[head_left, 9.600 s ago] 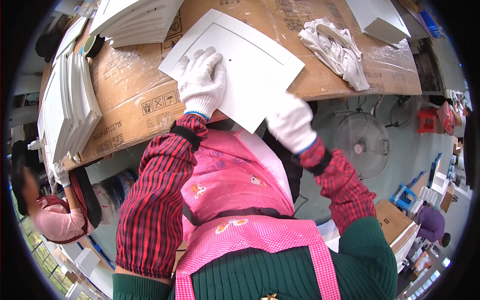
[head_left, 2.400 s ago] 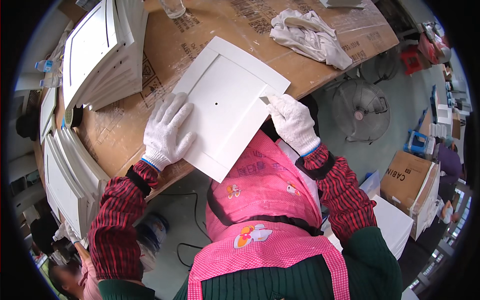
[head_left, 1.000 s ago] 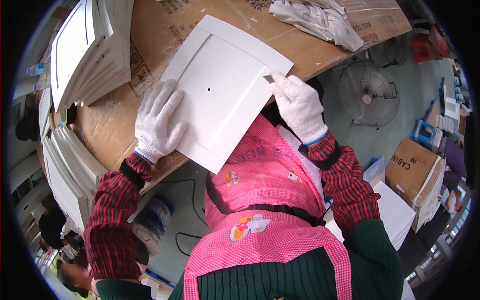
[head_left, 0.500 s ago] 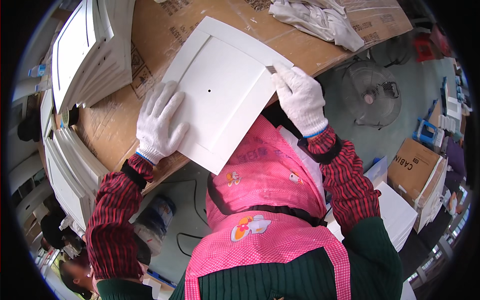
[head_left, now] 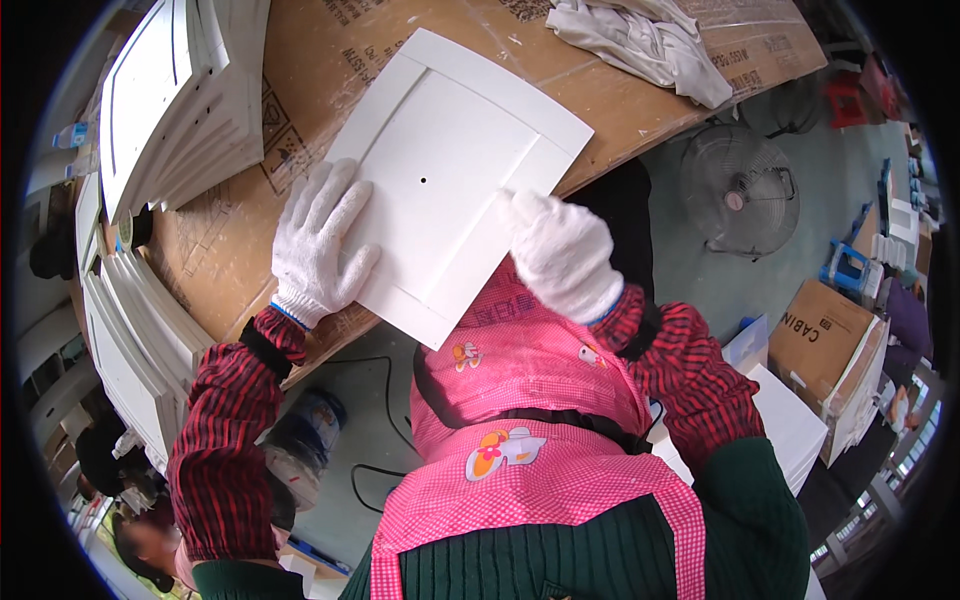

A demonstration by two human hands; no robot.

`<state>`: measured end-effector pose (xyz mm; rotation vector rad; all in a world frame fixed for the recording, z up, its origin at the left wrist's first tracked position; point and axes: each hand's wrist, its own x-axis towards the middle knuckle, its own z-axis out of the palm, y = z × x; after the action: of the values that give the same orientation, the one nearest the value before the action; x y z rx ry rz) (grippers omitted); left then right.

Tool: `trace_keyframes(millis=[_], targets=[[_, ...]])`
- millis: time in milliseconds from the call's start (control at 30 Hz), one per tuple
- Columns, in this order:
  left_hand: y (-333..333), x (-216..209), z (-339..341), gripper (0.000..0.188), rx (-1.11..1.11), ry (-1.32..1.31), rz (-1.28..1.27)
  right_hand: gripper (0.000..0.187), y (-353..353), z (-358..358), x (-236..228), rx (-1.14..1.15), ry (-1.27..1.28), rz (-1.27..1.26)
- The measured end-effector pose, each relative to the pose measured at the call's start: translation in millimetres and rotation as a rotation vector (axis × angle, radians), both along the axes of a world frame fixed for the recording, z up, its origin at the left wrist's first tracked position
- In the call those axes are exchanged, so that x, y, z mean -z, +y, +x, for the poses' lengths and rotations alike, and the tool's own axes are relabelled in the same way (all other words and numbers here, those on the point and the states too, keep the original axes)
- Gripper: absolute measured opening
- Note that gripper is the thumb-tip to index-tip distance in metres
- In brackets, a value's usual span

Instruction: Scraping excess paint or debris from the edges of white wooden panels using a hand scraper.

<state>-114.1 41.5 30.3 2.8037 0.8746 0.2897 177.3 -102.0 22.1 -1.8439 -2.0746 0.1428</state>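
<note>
A white panel (head_left: 450,130) with a raised frame and a small dark hole near its middle lies tilted on the cardboard-covered table, its lower corner overhanging the edge. My left hand (head_left: 318,240), in a white knit glove, rests at the panel's left edge with fingers stretched out and thumb apart. On the right border of the panel is my right hand (head_left: 562,250), also gloved, its fingers pinched together at the inner frame edge. Whatever sits between those fingertips is hidden now.
White panels (head_left: 190,110) are stacked at the table's far left, with more panels (head_left: 140,340) leaning below them. A crumpled white cloth (head_left: 650,45) lies on the cardboard (head_left: 310,60). A floor fan (head_left: 740,190) and a cardboard box (head_left: 825,335) stand at right; a bucket (head_left: 310,430) is below.
My right hand has moved down and left along the panel's right border, from its right corner. The small grey piece seen at its fingertips is no longer visible. My left hand stays put.
</note>
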Motion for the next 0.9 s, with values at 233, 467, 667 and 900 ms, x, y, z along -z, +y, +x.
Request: trace_keyframes(millis=[233,467,667,900], targets=[[0.0,3.5,-1.9,0.071,-0.010,-0.008,-0.008,0.029,-23.7,-38.6,8.3,-0.231,0.179,0.029],[2.6,3.2,-0.2,0.070,-0.004,0.003,0.016,0.033,37.2,66.1,10.3,0.168,0.042,0.094],[4.0,2.2,-0.4,0.068,0.004,-0.016,0.025,0.035,-5.3,-15.8,4.0,0.008,-0.120,0.025],[1.9,2.8,-2.6,0.066,0.016,-0.039,0.058,0.035,-35.4,-68.7,8.1,-0.183,0.125,0.022]])
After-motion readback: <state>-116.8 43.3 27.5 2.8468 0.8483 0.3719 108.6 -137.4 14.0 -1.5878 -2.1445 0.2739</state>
